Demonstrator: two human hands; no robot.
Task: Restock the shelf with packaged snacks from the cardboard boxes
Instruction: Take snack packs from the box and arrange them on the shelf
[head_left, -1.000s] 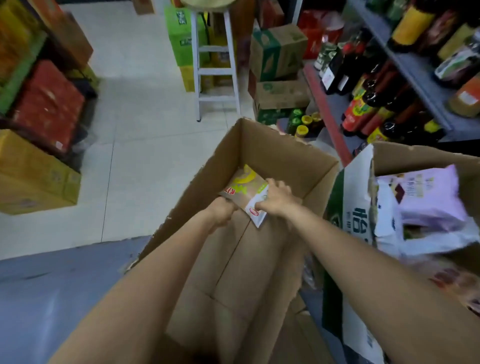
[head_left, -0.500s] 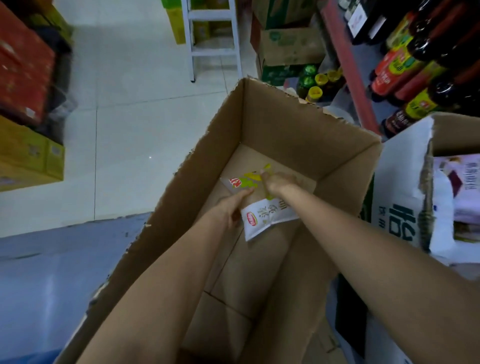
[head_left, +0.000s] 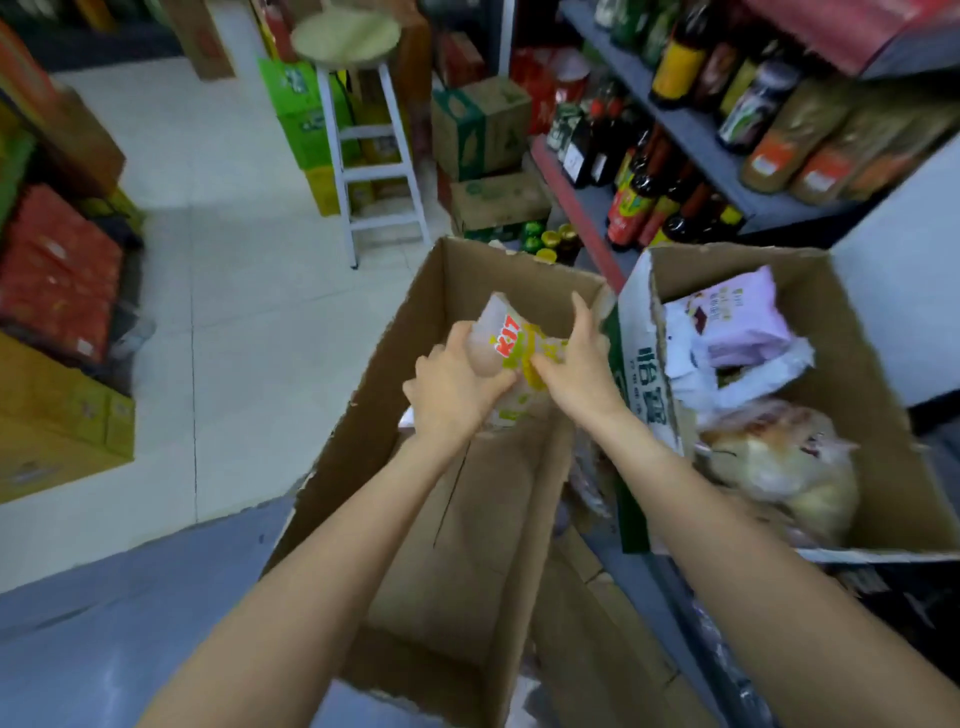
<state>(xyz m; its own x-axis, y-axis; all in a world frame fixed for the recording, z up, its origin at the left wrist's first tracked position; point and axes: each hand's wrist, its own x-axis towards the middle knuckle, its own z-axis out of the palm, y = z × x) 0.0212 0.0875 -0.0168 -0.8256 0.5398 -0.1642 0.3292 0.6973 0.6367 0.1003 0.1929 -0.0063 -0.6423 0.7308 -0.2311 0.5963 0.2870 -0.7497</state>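
1. Both hands grip one snack packet (head_left: 511, 345): the left hand (head_left: 452, 387) curls round its left side, and the right hand (head_left: 576, 364) pinches its right side.
2. That packet, pale with red lettering and yellow-green print, is held above the open cardboard box (head_left: 467, 519), near its far end.
3. Just right of it, touching, sits a second cardboard box (head_left: 852, 364) holding a pink packet (head_left: 743, 322) and more bagged snacks.
4. Bottles (head_left: 649, 197) line the grey shelf (head_left: 691, 124) beyond; a white stool (head_left: 363, 130) stands on the tiled floor.
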